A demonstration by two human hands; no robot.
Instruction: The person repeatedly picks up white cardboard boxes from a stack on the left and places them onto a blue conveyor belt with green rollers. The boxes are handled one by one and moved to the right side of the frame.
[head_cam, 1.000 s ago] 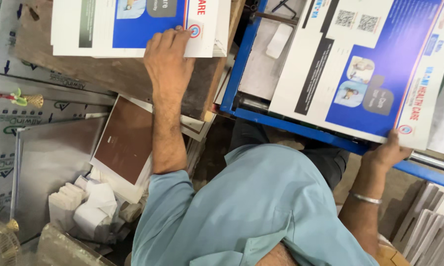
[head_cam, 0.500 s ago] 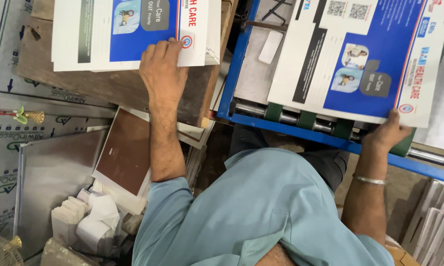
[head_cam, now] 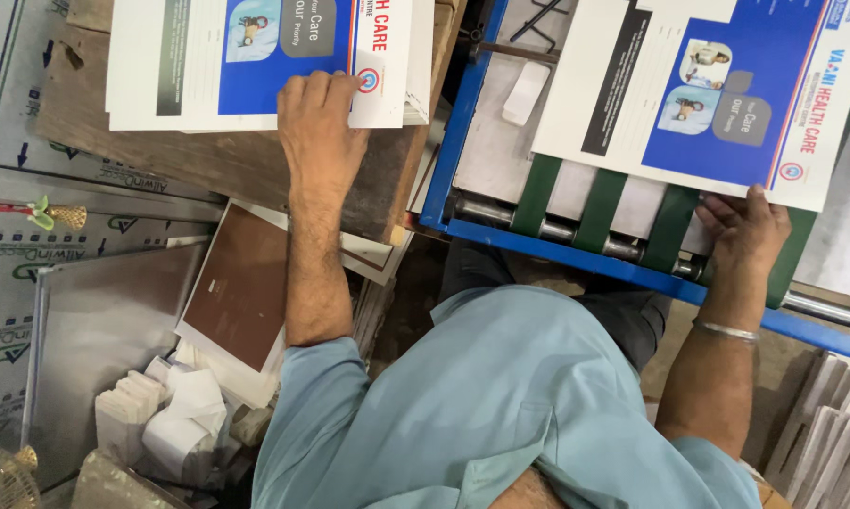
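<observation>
Right hand (head_cam: pixel 743 231) grips printed sheet (head_cam: pixel 703 90) (blue-white).

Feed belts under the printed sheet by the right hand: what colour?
Green belts on a blue-framed machine; head view.

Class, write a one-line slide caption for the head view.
Left hand rests on a stack of printed sheets; right hand holds one printed sheet over the blue-framed machine.
</observation>
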